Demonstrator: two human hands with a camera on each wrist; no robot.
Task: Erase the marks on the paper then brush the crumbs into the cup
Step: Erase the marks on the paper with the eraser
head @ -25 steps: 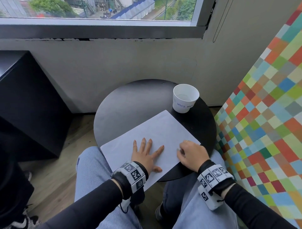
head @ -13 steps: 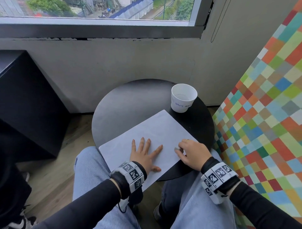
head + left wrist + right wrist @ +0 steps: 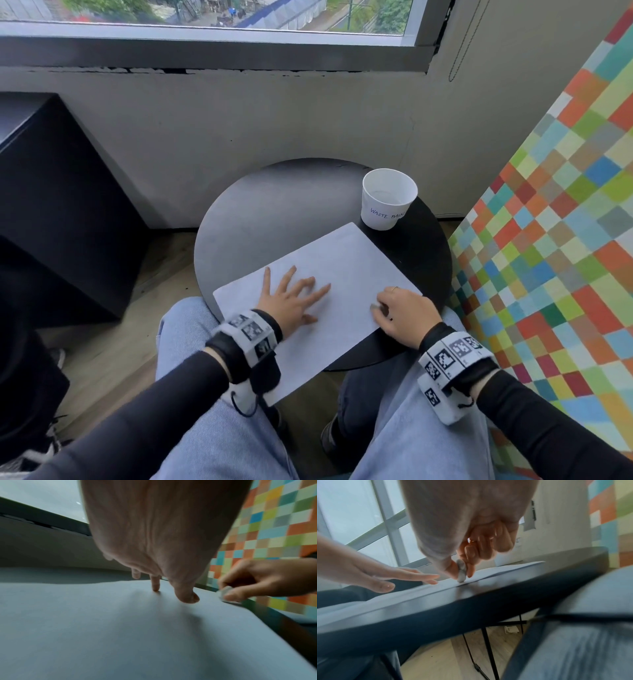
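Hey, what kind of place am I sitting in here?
Probably a casual indoor nook, maybe a lounge or break area: a small round black table under a window, beside a multicoloured checkered panel.

Head looks down; wrists low, sharing paper [image 3: 318,294].

Cup [image 3: 388,202] beyond paper [image 3: 342,270], seemingly apart

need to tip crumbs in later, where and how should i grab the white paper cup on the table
Grip the cup round its side wall, about mid-height, coming from the right with the right hand, which is nearer. It stands upright and open-topped at the table's far right, clear of the paper, and tapers downward, so it should not slip down through a grip.
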